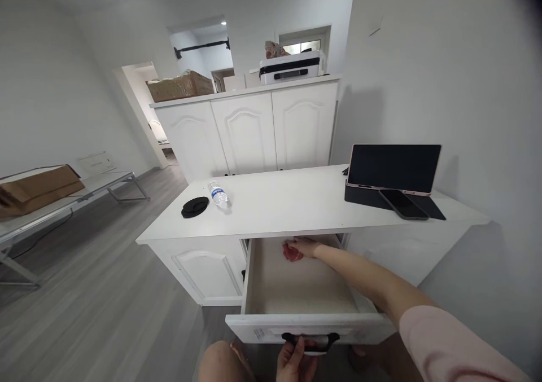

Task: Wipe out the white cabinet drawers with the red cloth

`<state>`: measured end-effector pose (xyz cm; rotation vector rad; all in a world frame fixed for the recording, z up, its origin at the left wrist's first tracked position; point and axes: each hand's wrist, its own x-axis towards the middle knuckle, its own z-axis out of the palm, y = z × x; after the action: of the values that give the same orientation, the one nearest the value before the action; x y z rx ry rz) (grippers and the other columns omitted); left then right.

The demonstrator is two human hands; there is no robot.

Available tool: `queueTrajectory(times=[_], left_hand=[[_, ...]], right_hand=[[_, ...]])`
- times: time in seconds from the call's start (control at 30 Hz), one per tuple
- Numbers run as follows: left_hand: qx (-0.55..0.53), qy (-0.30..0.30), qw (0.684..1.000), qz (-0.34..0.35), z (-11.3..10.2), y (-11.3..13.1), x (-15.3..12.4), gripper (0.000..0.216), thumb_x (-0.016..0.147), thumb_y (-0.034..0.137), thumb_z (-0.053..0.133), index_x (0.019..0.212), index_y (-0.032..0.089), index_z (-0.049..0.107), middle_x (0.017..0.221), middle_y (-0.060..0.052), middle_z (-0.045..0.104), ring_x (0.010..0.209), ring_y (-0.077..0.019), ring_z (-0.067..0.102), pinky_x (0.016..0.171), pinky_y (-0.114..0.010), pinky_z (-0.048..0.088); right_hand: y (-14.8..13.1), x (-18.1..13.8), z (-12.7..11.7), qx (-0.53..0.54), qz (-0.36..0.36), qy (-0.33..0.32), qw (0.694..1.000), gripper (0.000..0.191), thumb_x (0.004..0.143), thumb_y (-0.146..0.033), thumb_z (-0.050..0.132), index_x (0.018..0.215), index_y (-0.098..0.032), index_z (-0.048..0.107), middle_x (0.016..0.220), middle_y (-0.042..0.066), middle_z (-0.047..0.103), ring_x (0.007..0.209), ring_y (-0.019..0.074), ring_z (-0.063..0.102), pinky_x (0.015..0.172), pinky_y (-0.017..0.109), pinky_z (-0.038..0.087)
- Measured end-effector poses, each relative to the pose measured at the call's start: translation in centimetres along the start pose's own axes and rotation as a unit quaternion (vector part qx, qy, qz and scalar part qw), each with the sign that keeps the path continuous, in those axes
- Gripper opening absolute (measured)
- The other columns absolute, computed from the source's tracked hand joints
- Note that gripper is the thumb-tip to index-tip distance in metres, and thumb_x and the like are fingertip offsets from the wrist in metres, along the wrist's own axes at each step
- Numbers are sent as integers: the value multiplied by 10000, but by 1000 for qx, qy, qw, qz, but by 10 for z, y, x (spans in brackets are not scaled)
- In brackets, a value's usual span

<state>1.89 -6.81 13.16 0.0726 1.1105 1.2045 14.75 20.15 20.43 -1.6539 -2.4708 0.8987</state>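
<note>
Left hand grips the drawer handle; right hand closes on a red thing at the back. Best keep the drawer steady and lift cleanly under the desk.

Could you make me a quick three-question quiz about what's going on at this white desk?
1. True or false: the drawer is pulled open.
2. Which hand is on the drawer handle? A) left hand B) right hand
3. Fill in: inside the drawer, the right hand rests on a ____ item near the back.

Key: 1 true; 2 A; 3 red (what it is cannot be told). On the desktop lie a water bottle, a black disc, a tablet and a phone.
</note>
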Motion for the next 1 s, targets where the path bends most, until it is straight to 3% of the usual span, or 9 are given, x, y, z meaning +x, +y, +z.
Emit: queueTrajectory(times=[0.1, 0.23, 0.3, 0.43, 0.5, 0.57, 0.7, 0.87, 1.0], left_hand=[[-35, -2, 999, -3, 0, 0, 3, 343, 526, 284, 979, 632, 193, 666, 705, -70, 780, 681, -191, 748, 598, -225, 549], [-58, -28, 998, -12, 0, 5, 8, 294, 556, 238, 968, 665, 184, 700, 741, -78, 797, 687, -174, 746, 622, -215, 567], [-60, -55, 997, -13, 2, 11, 10, 277, 585, 248, 958, 684, 177, 709, 780, -88, 806, 711, -169, 748, 654, -218, 577], [-66, -67, 996, -1, 12, 24, 16, 258, 610, 207, 942, 682, 156, 699, 769, -91, 797, 736, -179, 752, 692, -237, 584], [-68, -68, 995, 11, 20, 30, 22, 249, 625, 174, 929, 667, 144, 685, 743, -90, 787, 702, -175, 744, 675, -240, 582], [-69, -74, 995, 21, 27, 34, 28, 227, 673, 154, 898, 659, 137, 672, 749, -98, 787, 679, -164, 736, 672, -243, 583], [-82, -63, 994, 40, 38, 37, 39, 200, 759, 111, 824, 659, 135, 653, 733, -93, 779, 601, -134, 703, 649, -242, 589], [-117, -50, 990, 63, 45, 33, 43, 128, 806, 102, 777, 728, 128, 679, 743, -76, 769, 595, -124, 695, 669, -244, 592], [-148, -33, 986, 72, 49, 27, 45, 97, 808, 93, 768, 762, 134, 693, 731, -45, 752, 605, -121, 690, 698, -252, 589]], right_hand=[[9, -24, -10, -2, -25, -50, 998, 412, 714, -99, 633, 1107, -210, 690, 1072, 78, 707, 908, 226, 654, 794, 333, 510], [-2, -77, -38, 52, -134, -93, 985, 486, 755, -84, 507, 1215, -178, 634, 1059, 62, 707, 871, 191, 643, 762, 302, 521], [-13, -119, -58, 69, -183, -29, 980, 474, 805, -117, 446, 1235, -169, 639, 1166, 87, 675, 969, 201, 643, 842, 321, 530], [-13, -212, -76, 32, -170, 176, 969, 470, 908, -223, 388, 1287, -295, 657, 1273, 88, 625, 1039, 200, 655, 948, 347, 527], [3, -242, -60, -2, -123, 264, 957, 466, 911, -240, 412, 1296, -333, 657, 1305, 84, 623, 1036, 205, 671, 897, 340, 557], [23, -254, -27, -38, -52, 348, 935, 477, 898, -224, 421, 1294, -340, 658, 1301, 77, 636, 1035, 214, 685, 844, 349, 587], [42, -235, 48, -93, 60, 466, 878, 490, 913, -177, 407, 1326, -299, 640, 1375, 94, 609, 1097, 260, 668, 824, 404, 613], [15, -200, 89, -127, 99, 549, 820, 540, 940, -149, 393, 1454, -244, 529, 1537, 150, 441, 1190, 327, 588, 962, 511, 557], [-13, -181, 102, -129, 72, 525, 838, 606, 941, -119, 368, 1524, -269, 444, 1576, 162, 382, 1205, 343, 568, 932, 508, 566]])
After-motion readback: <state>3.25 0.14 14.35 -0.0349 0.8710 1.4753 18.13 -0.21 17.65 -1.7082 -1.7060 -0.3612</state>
